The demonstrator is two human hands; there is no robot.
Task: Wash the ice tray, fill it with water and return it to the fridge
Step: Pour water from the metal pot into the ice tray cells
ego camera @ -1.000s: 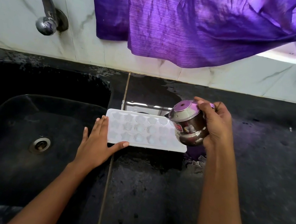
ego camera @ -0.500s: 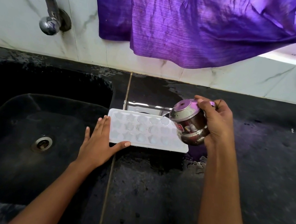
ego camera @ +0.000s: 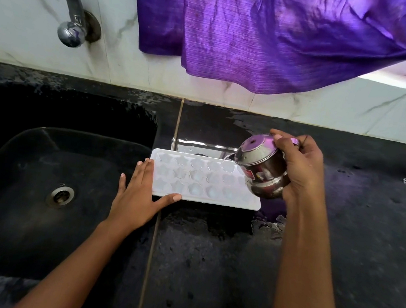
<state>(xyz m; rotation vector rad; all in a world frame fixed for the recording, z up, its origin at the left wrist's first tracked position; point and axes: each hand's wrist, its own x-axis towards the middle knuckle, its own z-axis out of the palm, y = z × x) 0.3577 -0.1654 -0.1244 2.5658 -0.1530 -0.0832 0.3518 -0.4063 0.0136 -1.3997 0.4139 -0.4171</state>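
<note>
While the right hand (ego camera: 300,168) grips a tilted pot (ego camera: 260,169), the flat left hand (ego camera: 137,198) touches the ice tray (ego camera: 203,180), lying left-to-right.

White ice tray (ego camera: 203,180), shiny steel pot (ego camera: 260,167), purple cloth (ego camera: 280,33), black counter (ego camera: 356,229), white veined marble wall (ego camera: 41,45)

Tray (ego camera: 192,188) corner seemingly behind steel pot (ego camera: 261,164)

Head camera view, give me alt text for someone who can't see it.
The right hand tips a small lidded steel jug, pouring water into the far right cells of a white ice tray on a wet black counter. The left hand lies flat against the tray's left end, beside a black sink.
</note>
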